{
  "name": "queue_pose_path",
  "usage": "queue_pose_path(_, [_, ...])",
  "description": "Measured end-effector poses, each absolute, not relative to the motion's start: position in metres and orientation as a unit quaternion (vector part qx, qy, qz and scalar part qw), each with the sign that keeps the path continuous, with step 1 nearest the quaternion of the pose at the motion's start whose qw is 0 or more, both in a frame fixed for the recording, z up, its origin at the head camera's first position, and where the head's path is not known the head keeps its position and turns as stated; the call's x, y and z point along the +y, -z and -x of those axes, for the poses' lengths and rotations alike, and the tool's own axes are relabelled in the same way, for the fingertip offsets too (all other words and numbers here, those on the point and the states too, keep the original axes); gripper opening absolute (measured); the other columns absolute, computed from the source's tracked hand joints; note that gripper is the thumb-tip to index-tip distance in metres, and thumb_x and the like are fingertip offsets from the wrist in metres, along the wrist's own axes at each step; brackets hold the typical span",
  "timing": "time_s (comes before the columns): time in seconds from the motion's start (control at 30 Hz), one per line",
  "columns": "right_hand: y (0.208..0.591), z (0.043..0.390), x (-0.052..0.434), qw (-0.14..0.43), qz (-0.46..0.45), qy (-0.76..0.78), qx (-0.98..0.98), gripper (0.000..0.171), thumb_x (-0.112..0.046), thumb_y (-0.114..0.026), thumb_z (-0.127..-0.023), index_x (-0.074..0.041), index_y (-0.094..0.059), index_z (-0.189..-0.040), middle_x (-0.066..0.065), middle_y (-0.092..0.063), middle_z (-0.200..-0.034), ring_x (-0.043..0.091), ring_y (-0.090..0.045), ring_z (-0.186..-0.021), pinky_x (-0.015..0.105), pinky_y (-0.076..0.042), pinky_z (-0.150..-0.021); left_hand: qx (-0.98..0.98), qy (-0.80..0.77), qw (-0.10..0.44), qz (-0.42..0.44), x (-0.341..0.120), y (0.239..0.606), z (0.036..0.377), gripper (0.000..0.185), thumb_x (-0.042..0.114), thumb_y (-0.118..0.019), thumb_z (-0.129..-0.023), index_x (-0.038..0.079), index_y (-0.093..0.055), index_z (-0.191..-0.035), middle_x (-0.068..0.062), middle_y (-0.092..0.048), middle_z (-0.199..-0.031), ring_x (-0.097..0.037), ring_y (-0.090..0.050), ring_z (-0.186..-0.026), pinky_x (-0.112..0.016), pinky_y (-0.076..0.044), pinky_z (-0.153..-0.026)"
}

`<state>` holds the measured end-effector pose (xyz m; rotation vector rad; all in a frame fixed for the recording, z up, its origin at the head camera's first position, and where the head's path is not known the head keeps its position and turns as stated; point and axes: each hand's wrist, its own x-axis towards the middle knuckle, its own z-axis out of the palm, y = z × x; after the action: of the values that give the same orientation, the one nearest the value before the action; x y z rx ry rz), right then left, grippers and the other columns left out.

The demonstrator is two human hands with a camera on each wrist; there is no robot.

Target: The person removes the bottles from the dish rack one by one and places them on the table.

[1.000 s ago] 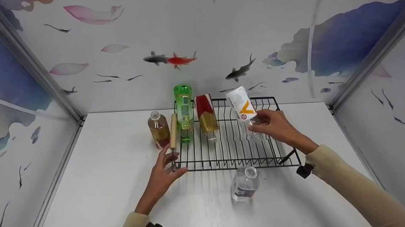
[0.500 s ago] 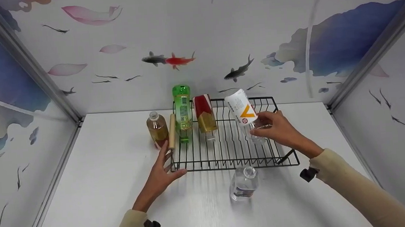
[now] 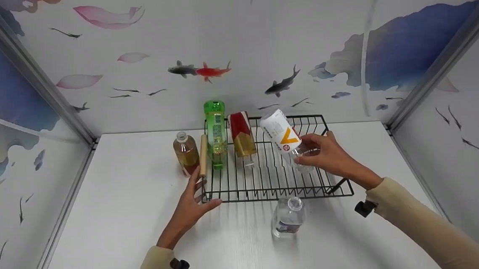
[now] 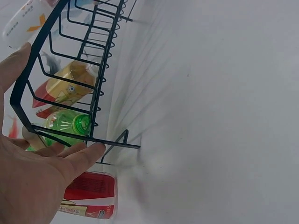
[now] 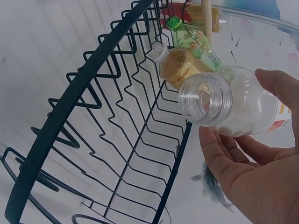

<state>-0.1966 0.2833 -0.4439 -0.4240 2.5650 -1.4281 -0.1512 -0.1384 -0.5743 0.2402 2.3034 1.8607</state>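
My right hand [image 3: 329,155] grips a clear plastic bottle [image 3: 280,129] with a white label and orange V, thumb on one side and fingers on the other. It is tilted over the right part of a black wire rack [image 3: 243,190]. Its uncapped mouth points down towards the rack in the right wrist view. At the rack's front left corner is my left hand [image 3: 188,210], thumb at the front rail, rather straight fingers along the end below a wooden handle [image 3: 203,156]. A green bottle [image 3: 216,132] and a red-and-gold labelled bottle [image 3: 242,136] lean neck-down in the rack.
An amber bottle [image 3: 187,153] stands upright just left of the rack. Another clear bottle [image 3: 288,219] stands in front of it on the white table [image 3: 114,219]. Behind the rack rises a wall [image 3: 232,38] printed with fish, with side walls left and right.
The right hand has lowered the bottle slightly and tilted it further, its base leaning more to the left. The left hand's fingers have shifted slightly outward along the rack's end.
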Motion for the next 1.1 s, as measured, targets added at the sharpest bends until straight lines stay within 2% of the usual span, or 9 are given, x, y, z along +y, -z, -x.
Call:
queue_pose_path(0.23, [0.441, 0.192, 0.276, 0.086, 0.164, 0.477, 0.859, 0.064, -0.015, -0.087, -0.096, 0.009, -0.058, -0.148, 0.027, -0.070, -0.133, 0.041, -0.072, -0.123, 0.031, -0.063, -0.097, 0.770, -0.627, 0.085, -0.077, -0.139, 0.576, 0.152, 0.118, 0.037, -0.095, -0.090, 0.030, -0.016, -0.178, -0.018, -0.020, -0.181, -0.045, -0.034, -0.162, -0.065, -0.041, -0.123])
queue_pose_path(0.53, [0.439, 0.184, 0.264, 0.074, 0.183, 0.441, 0.876, 0.066, -0.017, -0.090, -0.092, 0.005, -0.062, -0.147, 0.021, -0.071, -0.133, 0.040, -0.070, -0.124, 0.055, -0.059, -0.108, 0.768, -0.629, 0.081, -0.085, -0.140, 0.578, 0.151, 0.116, 0.031, -0.093, -0.093, 0.029, -0.014, -0.179, -0.017, -0.022, -0.181, -0.044, -0.036, -0.161, -0.064, -0.041, -0.124])
queue_pose_path(0.9, [0.438, 0.175, 0.254, 0.086, 0.206, 0.429, 0.875, 0.060, -0.015, -0.091, -0.090, 0.000, -0.066, -0.143, 0.012, -0.071, -0.131, 0.033, -0.070, -0.122, 0.051, -0.060, -0.107, 0.767, -0.631, 0.082, -0.082, -0.140, 0.577, 0.151, 0.118, 0.035, -0.094, -0.091, 0.028, -0.015, -0.178, -0.014, -0.020, -0.181, -0.044, -0.036, -0.161, -0.064, -0.040, -0.125])
queue_pose_path(1.1, [0.440, 0.171, 0.251, 0.093, 0.220, 0.430, 0.871, 0.062, -0.013, -0.091, -0.090, 0.001, -0.065, -0.145, 0.012, -0.070, -0.133, 0.032, -0.070, -0.122, 0.049, -0.060, -0.107, 0.767, -0.631, 0.081, -0.083, -0.140, 0.578, 0.151, 0.118, 0.034, -0.094, -0.091, 0.028, -0.015, -0.178, -0.013, -0.020, -0.182, -0.044, -0.037, -0.161, -0.063, -0.040, -0.125])
